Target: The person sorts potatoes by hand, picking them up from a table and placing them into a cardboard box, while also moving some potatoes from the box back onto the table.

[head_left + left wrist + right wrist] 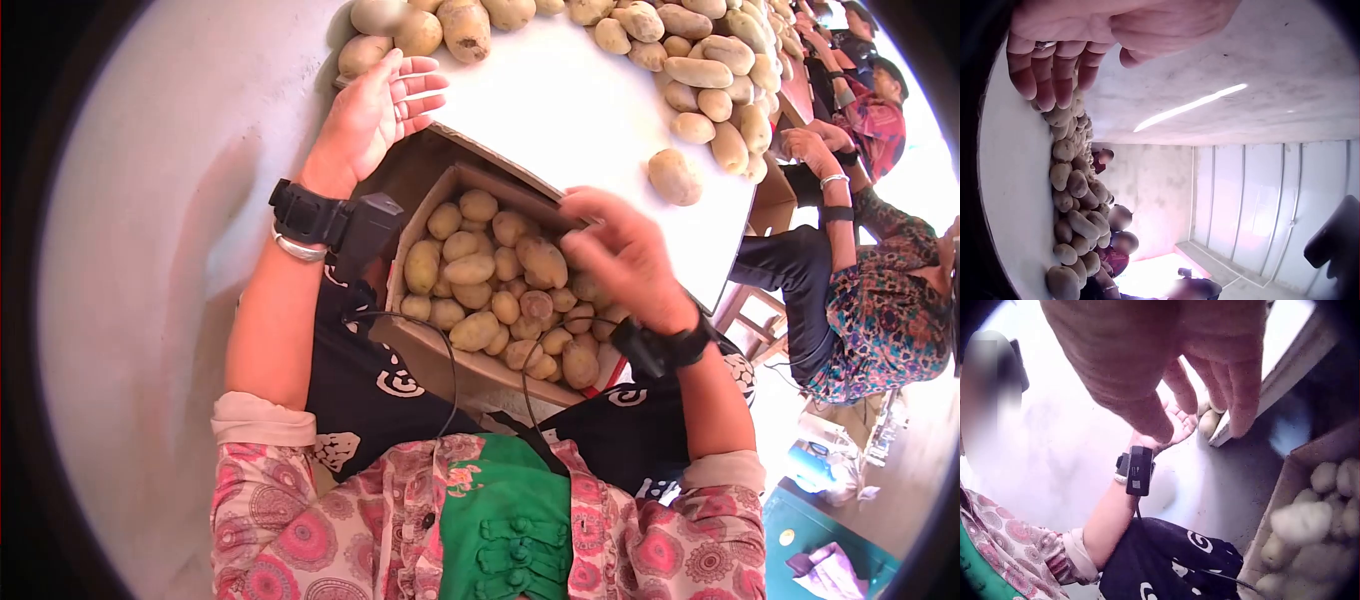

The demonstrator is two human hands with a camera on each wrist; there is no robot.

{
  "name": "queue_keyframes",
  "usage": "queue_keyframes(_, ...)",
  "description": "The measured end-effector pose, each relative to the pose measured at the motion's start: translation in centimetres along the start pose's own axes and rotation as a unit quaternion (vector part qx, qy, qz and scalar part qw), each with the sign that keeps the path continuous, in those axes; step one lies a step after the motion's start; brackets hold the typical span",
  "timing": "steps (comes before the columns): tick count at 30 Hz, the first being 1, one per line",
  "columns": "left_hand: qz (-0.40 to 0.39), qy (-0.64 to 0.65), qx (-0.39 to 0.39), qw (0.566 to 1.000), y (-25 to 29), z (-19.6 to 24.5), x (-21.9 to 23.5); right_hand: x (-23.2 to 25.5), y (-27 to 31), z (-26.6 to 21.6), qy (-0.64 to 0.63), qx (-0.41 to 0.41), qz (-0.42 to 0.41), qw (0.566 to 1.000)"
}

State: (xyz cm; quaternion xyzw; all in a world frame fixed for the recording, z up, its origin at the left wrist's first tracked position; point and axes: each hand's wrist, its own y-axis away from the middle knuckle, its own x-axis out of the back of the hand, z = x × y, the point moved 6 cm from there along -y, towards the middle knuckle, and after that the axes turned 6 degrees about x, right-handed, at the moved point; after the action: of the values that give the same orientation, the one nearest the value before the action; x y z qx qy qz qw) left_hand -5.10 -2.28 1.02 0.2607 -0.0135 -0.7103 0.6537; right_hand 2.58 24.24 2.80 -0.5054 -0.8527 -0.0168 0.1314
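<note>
My left hand [365, 120] is held palm up with its fingers extended, near the table's corner and just below a few potatoes [420, 32]. In the left wrist view its fingers hang in front of a long row of potatoes [1079, 187]. My right hand [630, 265], blurred, hovers above the cardboard box [420, 215] by the table edge. Its fingers are bent a little, with nothing between them. Many potatoes [470, 268] fill the box below. One potato [1300, 523] over the others is blurred in the right wrist view.
The white table [560, 110] carries a potato pile [720, 55] along its far side, and a single potato [676, 177] lies nearer. A pale wall [150, 250] stands on the left. Other people sit along the right; one wears a patterned shirt [885, 315]. Cables cross the box.
</note>
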Motion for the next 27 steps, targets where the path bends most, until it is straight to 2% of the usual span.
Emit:
queue_keyframes(1,-0.009,0.002,-0.006,1.0,0.0,0.4,0.0,2.2,-0.7,-0.3,0.077,0.049,0.046,0.995)
queue_keyframes(2,-0.007,0.003,-0.009,1.0,0.2,0.4,0.3,4.0,-1.1,-0.8,0.1,0.07,0.107,0.987)
queue_keyframes(3,-0.001,0.003,-0.007,1.0,0.3,0.5,0.3,6.5,-1.4,0.0,0.099,0.079,0.154,0.98)
queue_keyframes(4,0.003,0.003,-0.006,1.0,0.4,0.7,0.2,8.8,-1.5,-0.1,0.152,0.067,0.186,0.969)
queue_keyframes(5,0.002,0.002,-0.005,1.0,0.4,1.0,-0.2,10.4,-1.9,-2.3,0.34,0.082,0.193,0.917)
queue_keyframes(6,0.005,0.003,-0.004,1.0,0.5,1.0,-0.2,12.0,-2.0,-1.3,0.429,0.091,0.192,0.878)
queue_keyframes(8,0.003,0.003,-0.002,1.0,0.4,0.8,0.0,13.1,-2.0,0.2,0.464,0.058,0.178,0.866)
queue_keyframes(12,-0.024,0.013,-0.005,1.0,0.4,1.1,0.2,13.7,-2.5,3.3,0.453,0.004,0.148,0.879)
queue_keyframes(14,-0.033,0.017,-0.003,0.999,0.3,0.7,-0.2,12.1,-2.8,3.7,0.39,-0.063,0.107,0.912)
queue_keyframes(15,-0.028,0.017,-0.011,0.999,0.5,0.7,-0.3,11.4,-2.7,3.2,0.439,-0.031,0.109,0.891)
queue_keyframes(16,-0.021,0.014,-0.018,1.0,0.6,0.7,-0.2,11.1,-2.7,2.9,0.438,-0.031,0.11,0.892)
queue_keyframes(18,-0.021,0.013,-0.016,1.0,0.6,0.6,0.2,10.1,-2.7,2.9,0.396,-0.069,0.051,0.914)
queue_keyframes(19,-0.033,0.008,-0.016,0.999,0.6,0.8,0.3,10.0,-2.5,2.7,0.396,-0.071,0.051,0.914)
queue_keyframes(21,-0.047,0.005,-0.011,0.999,0.7,0.3,0.2,9.0,-2.1,2.2,0.415,-0.015,0.036,0.909)
queue_keyframes(26,-0.048,-0.002,-0.001,0.999,0.9,0.1,0.1,5.3,-1.0,0.7,0.399,0.035,-0.003,0.916)
queue_keyframes(27,-0.039,-0.011,-0.006,0.999,1.1,0.1,-0.1,4.2,-0.8,0.4,0.354,0.045,-0.027,0.934)
